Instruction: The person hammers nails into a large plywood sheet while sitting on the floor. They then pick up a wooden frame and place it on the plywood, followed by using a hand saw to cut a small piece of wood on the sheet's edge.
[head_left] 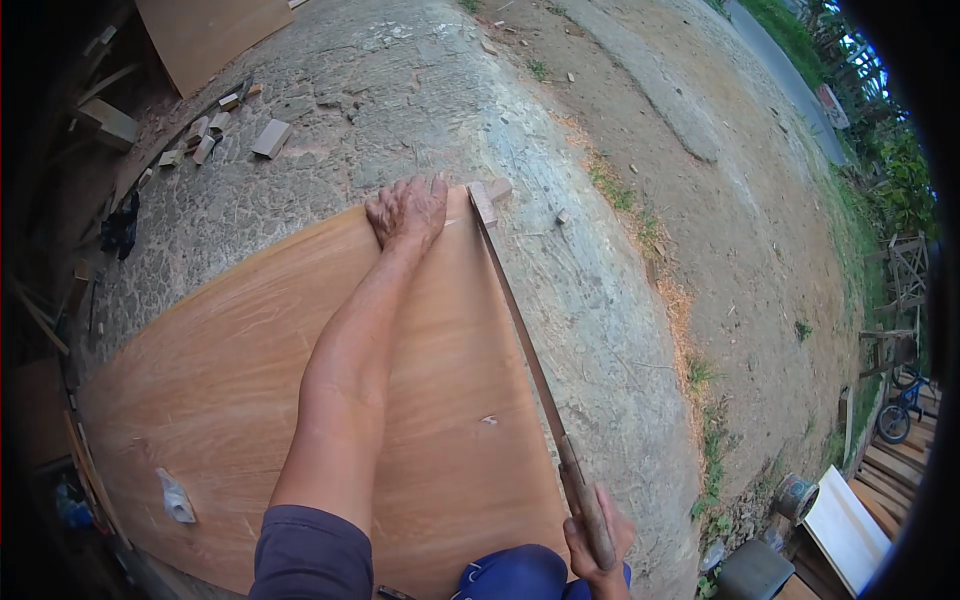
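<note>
A large reddish-brown plywood panel lies in front of me, its grain running across it. My left hand grips its far edge near the far right corner, fingers curled over the edge. In my right hand, low at the right, is the wooden handle of a handsaw. The long narrow blade stretches away from me beside the panel's right edge. Its far end meets a small offcut of wood at the corner; whether the teeth are in the wood, I cannot tell. My blue-clad knee is by the panel's near edge.
A crumpled white piece lies on the panel at left. Several wood blocks are scattered on the rough concrete beyond. To the right run wood shavings and dirt. A grey container and a small blue bicycle stand at lower right.
</note>
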